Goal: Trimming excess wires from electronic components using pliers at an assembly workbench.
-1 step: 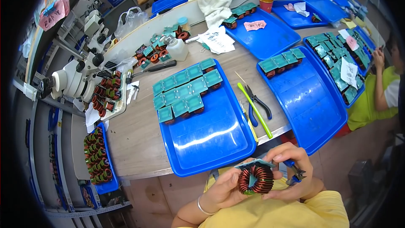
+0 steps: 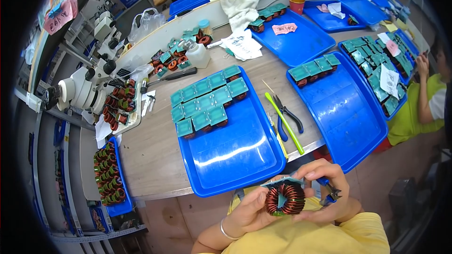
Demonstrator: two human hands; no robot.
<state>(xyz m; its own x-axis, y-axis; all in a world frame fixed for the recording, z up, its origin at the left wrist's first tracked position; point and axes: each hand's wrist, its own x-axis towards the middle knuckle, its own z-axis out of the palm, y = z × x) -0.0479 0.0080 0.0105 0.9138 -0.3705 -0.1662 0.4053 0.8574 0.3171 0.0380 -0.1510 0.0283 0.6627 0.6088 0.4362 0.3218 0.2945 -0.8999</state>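
Red-brown copper-wire ring coil (image 2: 294, 200): probably dense, easiest to trust by the winding

It is held up in front of the yellow cloth garment (image 2: 306, 235), off the near side of the bench, with a thin teal square plate (image 2: 278, 182) along its upper edge. Tight copper turns suggest a heavy, stiff body for its size; the lacquered-looking wire may be a little slippery and could scratch. The plate looks rigid but easier to chip or bend, so the thick outer sides of the ring seem the sound place to grip, with only light fingertips on the plate.

The bare left hand (image 2: 249, 209) pinches the winding's left side between thumb and fingers. The bare right hand (image 2: 343, 210) curls around a small blue-handled metal cutter (image 2: 333, 198), its index finger by the plate's right corner and its thumb near the lower winding; whether that thumb presses cannot be told.

Just beyond is a blue rectangular plastic tray (image 2: 235, 160) with rows of teal-topped coils (image 2: 205, 96). To its right, on the wood-grain bench (image 2: 146, 160), lie a slim lime-green rod (image 2: 286, 124) and dark blue-handled pliers (image 2: 284, 110), then another long blue plastic tray (image 2: 358, 131).
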